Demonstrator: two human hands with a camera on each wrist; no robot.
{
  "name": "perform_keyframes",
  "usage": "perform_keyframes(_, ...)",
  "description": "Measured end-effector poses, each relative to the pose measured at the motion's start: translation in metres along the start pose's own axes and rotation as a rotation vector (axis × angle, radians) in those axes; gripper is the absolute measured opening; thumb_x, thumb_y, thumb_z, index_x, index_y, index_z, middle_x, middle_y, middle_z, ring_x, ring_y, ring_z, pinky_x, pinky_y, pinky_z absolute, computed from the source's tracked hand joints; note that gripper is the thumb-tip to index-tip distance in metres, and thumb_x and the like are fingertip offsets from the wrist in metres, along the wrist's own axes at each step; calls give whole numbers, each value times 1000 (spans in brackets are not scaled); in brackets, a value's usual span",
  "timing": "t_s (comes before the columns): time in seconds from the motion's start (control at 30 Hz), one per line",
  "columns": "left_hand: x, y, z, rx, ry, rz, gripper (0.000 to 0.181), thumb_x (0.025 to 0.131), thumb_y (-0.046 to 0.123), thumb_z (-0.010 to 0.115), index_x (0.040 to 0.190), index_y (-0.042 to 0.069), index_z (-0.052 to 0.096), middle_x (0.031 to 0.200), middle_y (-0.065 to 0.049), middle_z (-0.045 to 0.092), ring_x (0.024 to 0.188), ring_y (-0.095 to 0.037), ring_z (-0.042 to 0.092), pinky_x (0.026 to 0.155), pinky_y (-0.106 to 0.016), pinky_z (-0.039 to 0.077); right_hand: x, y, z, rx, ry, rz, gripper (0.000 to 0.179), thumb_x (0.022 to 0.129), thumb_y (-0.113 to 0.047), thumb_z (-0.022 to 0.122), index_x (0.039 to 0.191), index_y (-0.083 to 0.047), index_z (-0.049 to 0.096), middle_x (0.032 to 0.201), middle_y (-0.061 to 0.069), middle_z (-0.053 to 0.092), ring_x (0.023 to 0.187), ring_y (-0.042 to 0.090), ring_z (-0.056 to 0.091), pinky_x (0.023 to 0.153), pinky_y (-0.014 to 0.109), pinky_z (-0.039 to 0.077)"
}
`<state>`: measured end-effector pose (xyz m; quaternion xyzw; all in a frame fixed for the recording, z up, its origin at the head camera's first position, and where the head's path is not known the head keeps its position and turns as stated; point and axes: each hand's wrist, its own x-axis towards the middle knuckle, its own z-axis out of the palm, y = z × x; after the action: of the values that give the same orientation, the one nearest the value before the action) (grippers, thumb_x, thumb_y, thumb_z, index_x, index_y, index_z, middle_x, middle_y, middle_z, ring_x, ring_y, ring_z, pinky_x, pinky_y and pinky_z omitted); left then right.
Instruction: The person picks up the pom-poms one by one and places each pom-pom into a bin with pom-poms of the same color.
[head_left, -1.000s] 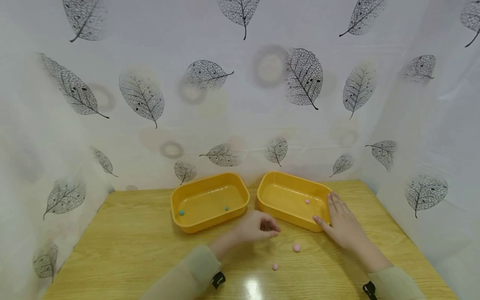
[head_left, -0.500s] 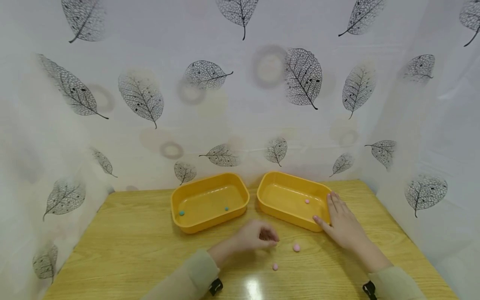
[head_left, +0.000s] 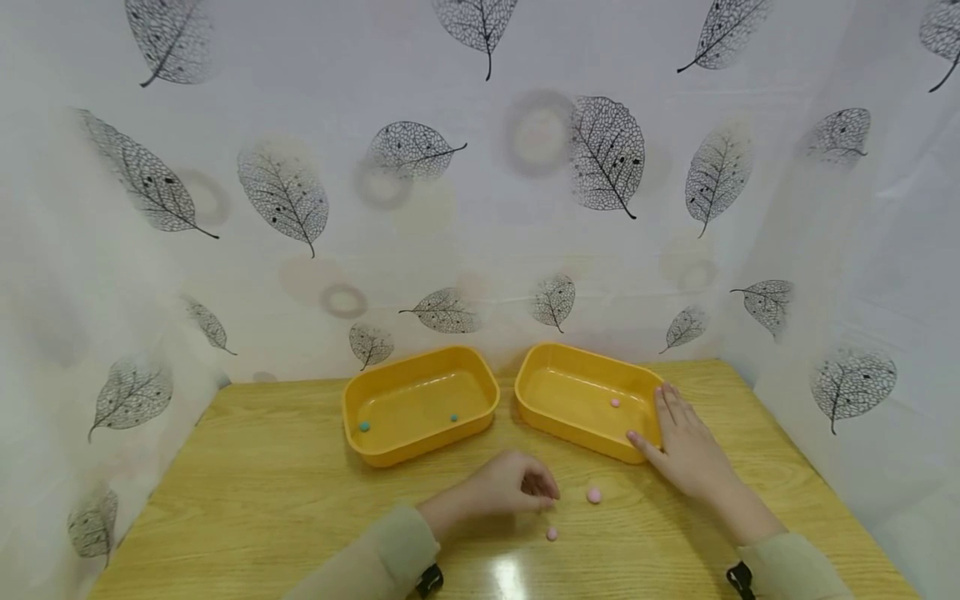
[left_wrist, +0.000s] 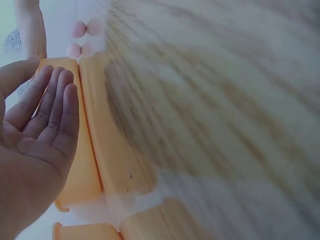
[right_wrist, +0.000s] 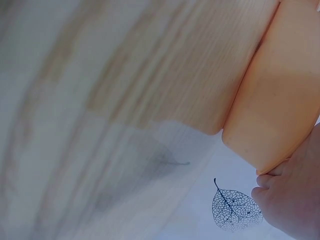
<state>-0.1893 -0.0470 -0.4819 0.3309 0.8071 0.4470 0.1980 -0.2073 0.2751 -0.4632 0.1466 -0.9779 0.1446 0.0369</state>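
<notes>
Easing back toward the near side of the counter [head_left: 262, 492], the left hand [head_left: 506, 483] has come away from the trays in the last second and now hovers beside two loose pink balls. Its fingers are loosely bent, the thumb close to the index finger, and the left wrist view shows nothing in the palm, so it appears released. The nearer pink ball [head_left: 552, 533] lies on the counter just below the fingertips in the head view; the farther pink ball [head_left: 594, 496] lies a little to their right, apart from them.

Little else differs: the right hand [head_left: 686, 450] keeps its place, grasping nothing, fingers extended against the end of the right tray [head_left: 576, 435], thumb over the front rim. That tray holds a single pink ball [head_left: 615, 402], while the left tray [head_left: 431, 446] holds two green balls, one larger [head_left: 364, 426] and one smaller [head_left: 453, 417].

For the work, the shift looks like a reach for the nearer ball, probably before any contact; the colours seem sorted by tray, with two pink ones outstanding.
</notes>
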Motion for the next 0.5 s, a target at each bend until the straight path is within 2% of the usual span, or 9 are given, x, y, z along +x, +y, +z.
perform_keyframes(0.27, -4, 0, 2, -56, -29, -50, 7, 95, 4, 79, 101, 1, 79, 95, -7, 80, 75, 7, 62, 75, -12, 57, 0, 0, 0, 5, -3, 3, 98, 108, -56, 51, 162, 18, 14, 172, 38, 9, 160, 55, 13, 129, 70, 20)
perform_keyframes(0.5, -6, -2, 4, -103, -50, -66, 7, 93, 2, 80, 100, 1, 80, 94, -8, 80, 74, 5, 64, 73, -13, 57, 0, 1, 1, 1, -3, 0, 98, 108, -56, 51, 162, 18, 14, 172, 38, 9, 160, 56, 14, 129, 69, 20)
